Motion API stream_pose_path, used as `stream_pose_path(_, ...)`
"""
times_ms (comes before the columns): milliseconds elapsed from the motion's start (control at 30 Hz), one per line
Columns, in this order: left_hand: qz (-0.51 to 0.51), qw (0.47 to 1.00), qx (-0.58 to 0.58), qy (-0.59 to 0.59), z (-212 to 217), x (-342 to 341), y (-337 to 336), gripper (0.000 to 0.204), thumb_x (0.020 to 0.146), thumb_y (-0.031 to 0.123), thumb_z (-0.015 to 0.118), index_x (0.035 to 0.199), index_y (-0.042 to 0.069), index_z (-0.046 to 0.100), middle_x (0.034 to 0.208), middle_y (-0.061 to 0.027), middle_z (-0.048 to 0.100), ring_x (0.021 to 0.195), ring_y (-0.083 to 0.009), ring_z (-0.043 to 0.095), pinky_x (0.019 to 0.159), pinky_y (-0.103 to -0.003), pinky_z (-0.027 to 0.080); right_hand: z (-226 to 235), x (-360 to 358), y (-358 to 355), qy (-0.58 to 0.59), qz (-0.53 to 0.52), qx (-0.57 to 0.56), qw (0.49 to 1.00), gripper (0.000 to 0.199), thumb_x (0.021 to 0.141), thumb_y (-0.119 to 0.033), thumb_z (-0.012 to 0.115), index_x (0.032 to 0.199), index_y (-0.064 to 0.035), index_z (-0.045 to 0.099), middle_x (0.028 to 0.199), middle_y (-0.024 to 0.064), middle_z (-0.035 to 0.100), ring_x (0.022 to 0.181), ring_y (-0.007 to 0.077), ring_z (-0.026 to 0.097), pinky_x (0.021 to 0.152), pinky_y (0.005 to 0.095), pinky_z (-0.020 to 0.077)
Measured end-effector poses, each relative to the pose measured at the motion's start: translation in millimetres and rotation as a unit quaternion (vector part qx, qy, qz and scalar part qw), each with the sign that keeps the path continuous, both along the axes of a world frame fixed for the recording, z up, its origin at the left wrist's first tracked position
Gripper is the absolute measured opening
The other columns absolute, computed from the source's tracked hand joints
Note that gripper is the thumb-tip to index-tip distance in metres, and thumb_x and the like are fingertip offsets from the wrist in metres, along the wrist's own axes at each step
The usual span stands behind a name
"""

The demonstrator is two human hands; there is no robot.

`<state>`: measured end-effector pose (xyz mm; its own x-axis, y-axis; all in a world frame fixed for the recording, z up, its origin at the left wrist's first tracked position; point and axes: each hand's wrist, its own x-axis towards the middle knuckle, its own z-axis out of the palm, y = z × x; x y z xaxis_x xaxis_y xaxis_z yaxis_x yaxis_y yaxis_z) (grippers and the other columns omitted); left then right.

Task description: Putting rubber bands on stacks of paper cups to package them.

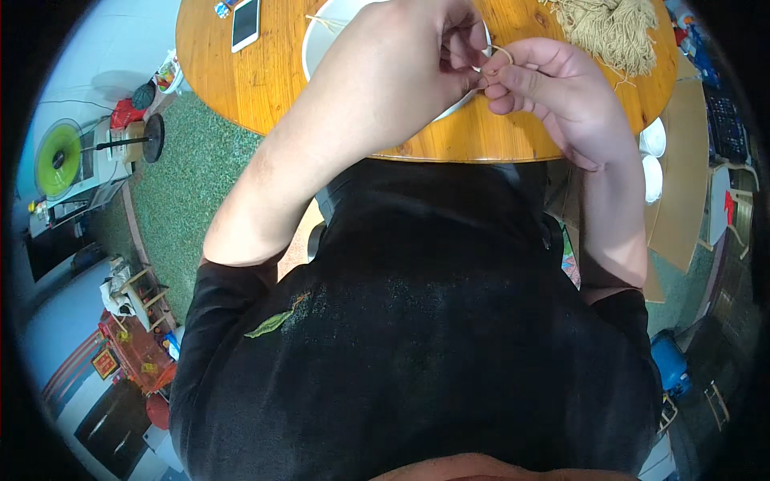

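Note:
Above the near edge of the wooden table (257, 88), my two hands meet, fingertip to fingertip. A thin tan string (504, 53) runs between them and bends into a small loop. My right hand (561, 84) pinches the string between thumb and fingers. My left hand (437, 56) closes its fingers on the string too, its palm turned away and partly hiding the grip. Beneath my left forearm stands a white bowl (316, 50), mostly covered by the arm. Pale strands (325, 22) lie over its rim. Close beyond my right hand is a heap of tan yarn (613, 36).
A white phone (246, 26) lies on the table at the far left, with a small blue-and-white item (224, 9) near it. White bowls (652, 172) sit below the table's right edge, next to cardboard (678, 192). A green-bladed fan (60, 158) stands at the left.

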<state>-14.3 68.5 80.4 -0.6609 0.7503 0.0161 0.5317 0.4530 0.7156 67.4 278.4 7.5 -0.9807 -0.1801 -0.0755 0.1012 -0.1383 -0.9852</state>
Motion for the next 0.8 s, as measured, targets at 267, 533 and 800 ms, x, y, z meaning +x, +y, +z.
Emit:
stream_pose_path(267,-0.010,0.998,0.060,-0.025,-11,3,-3,0.023,0.083,-0.001,0.078,0.098,0.001,0.060,0.080,-0.0092,0.068,0.073,-0.0201,0.068,0.068,-0.031,0.054,-22,-3,20,-0.010,0.035,-0.079,0.996,0.023,0.104,-0.018,0.068,0.118,0.0003,0.072,0.103,0.0078,0.075,0.094,0.0135,0.073,0.083,0.0271,0.0606)
stream_pose_path(533,-0.085,0.976,0.202,0.022,-41,-12,-7,0.021,0.086,-0.003,0.073,0.099,0.003,0.057,0.083,-0.0047,0.063,0.076,-0.0151,0.062,0.071,-0.029,0.051,-12,-8,17,0.085,0.039,0.092,0.991,0.014,0.098,-0.006,0.072,0.111,0.0009,0.075,0.102,0.0074,0.075,0.089,0.0142,0.073,0.080,0.0255,0.0591)
stream_pose_path(800,0.002,0.997,0.046,-0.063,-17,-3,-4,0.021,0.087,0.000,0.074,0.097,0.002,0.056,0.084,-0.0067,0.064,0.077,-0.0171,0.063,0.072,-0.030,0.051,-21,5,-12,0.140,-0.156,0.149,0.966,0.015,0.090,0.008,0.075,0.105,0.0033,0.074,0.098,0.0086,0.075,0.085,0.0119,0.072,0.078,0.0226,0.0569)
